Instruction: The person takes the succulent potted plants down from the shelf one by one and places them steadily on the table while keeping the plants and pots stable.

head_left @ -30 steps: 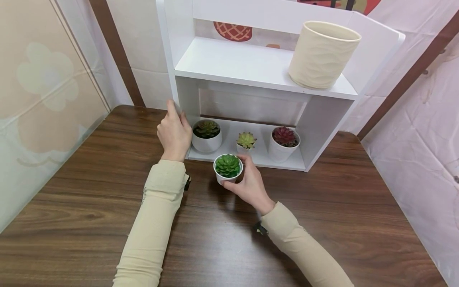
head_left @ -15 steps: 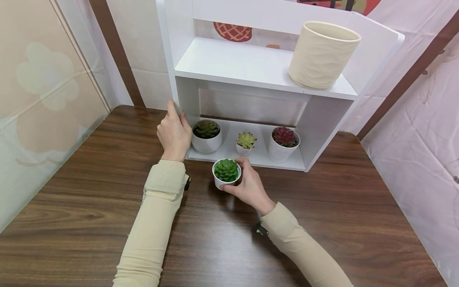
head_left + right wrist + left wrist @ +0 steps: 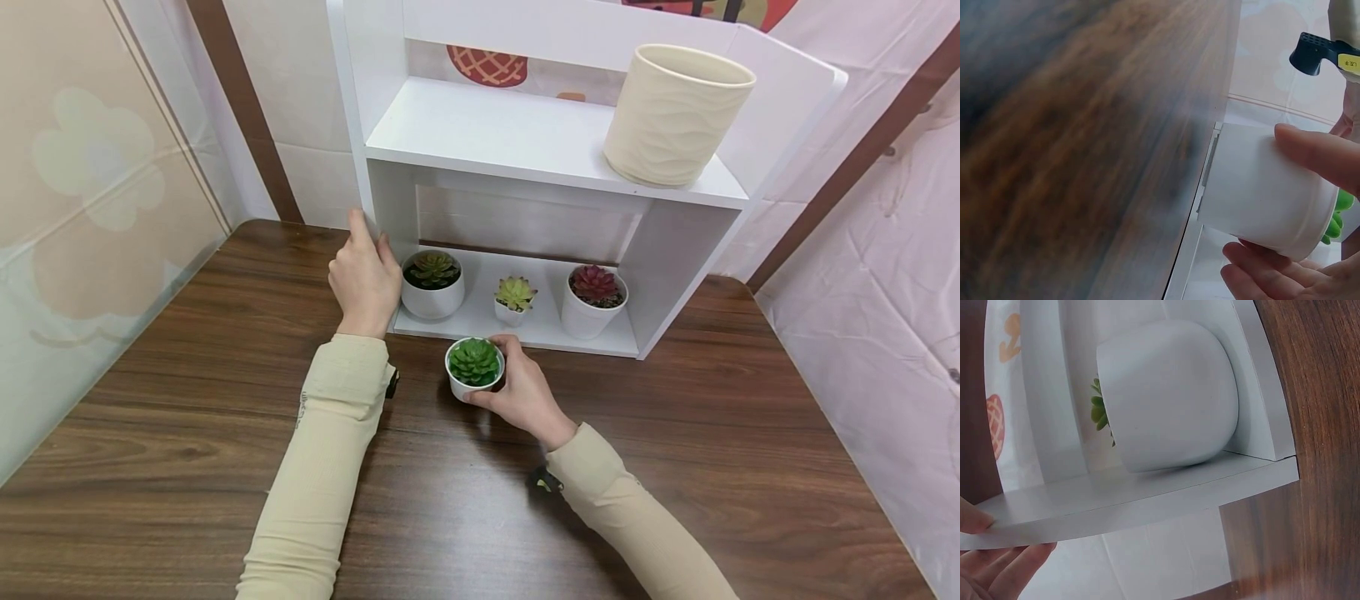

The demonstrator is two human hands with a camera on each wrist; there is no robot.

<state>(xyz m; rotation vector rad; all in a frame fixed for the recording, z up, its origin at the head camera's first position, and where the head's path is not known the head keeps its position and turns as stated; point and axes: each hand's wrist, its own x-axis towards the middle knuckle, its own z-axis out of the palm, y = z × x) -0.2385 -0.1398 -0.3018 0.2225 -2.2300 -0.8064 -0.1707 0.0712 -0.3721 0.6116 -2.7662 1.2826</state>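
My right hand (image 3: 527, 390) holds a small white pot with a bright green succulent (image 3: 475, 363), thumb on the near side and fingers round the far side. The pot is upright, just in front of the white shelf's (image 3: 480, 148) lower board, at or just above the table; I cannot tell whether it touches. With my left hand (image 3: 364, 279) I grip the shelf's left side panel (image 3: 1122, 511), the thumb on the inner face and the fingers on the outer. Close to that hand, inside the shelf, stands a round white pot with a dark green succulent (image 3: 432, 286).
On the lower board are also a tiny yellow-green succulent (image 3: 514, 298) and a red succulent in a white pot (image 3: 594, 300). A large cream pot (image 3: 675, 117) stands on the upper board's right end. The brown wooden table (image 3: 450, 517) spreads out in front.
My right hand has brought the green succulent's pot slightly toward me, away from the shelf, and lower in view. My left hand has stayed on the panel.
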